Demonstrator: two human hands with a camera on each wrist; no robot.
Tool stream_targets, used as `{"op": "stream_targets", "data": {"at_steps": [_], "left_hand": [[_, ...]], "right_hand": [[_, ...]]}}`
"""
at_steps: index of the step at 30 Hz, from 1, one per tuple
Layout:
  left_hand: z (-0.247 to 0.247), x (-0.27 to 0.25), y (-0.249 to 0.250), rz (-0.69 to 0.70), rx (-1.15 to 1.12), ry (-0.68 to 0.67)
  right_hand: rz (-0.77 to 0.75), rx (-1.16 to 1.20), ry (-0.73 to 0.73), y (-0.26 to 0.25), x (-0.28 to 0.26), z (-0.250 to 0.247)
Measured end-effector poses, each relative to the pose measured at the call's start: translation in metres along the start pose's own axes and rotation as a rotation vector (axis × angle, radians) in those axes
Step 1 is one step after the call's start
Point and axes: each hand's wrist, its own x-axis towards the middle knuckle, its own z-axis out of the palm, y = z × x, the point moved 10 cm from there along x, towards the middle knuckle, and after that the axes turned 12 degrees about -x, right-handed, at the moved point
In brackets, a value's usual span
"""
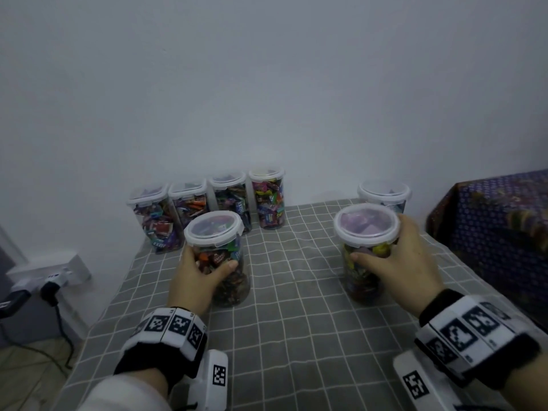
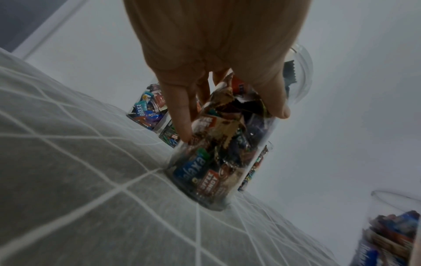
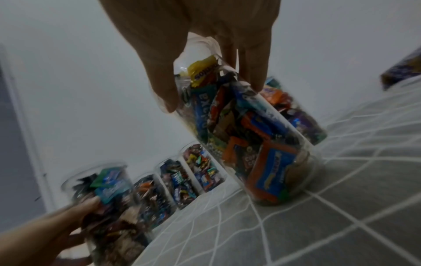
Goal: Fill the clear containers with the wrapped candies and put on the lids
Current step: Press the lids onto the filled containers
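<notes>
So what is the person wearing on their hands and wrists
Both hands are bare. The left hand and right hand each have a black wrist strap carrying white blocks printed with black square markers. A white sleeve shows on the left forearm.

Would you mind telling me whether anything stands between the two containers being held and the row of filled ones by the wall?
Nothing visible does. The left hand grips one lidded container, the right hand another; only bare checked cloth lies before the back row.
</notes>
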Motion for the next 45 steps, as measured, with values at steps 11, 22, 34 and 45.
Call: {"op": "stream_targets", "data": {"at_steps": [11, 22, 34, 45], "left_hand": [[0.010, 0.014, -0.001, -0.040, -0.129, -0.046], [0.027, 0.050, -0.007, -0.042, -0.205, -0.131], [0.047, 0.071, -0.005, 0.054, -0.117, -0.152], [0.051, 0.075, -0.006, 0.061, -0.117, -0.152]], "right_hand": [[-0.138, -0.008, -0.052, -0.061, 0.077, 0.061], [0.146, -0.042, 0.139, -0.002, 0.176, 0.105], [0.169, 0.016, 0.106, 0.006, 0.219, 0.155], [0.202, -0.031, 0.049, -0.001, 0.218, 0.165]]}}
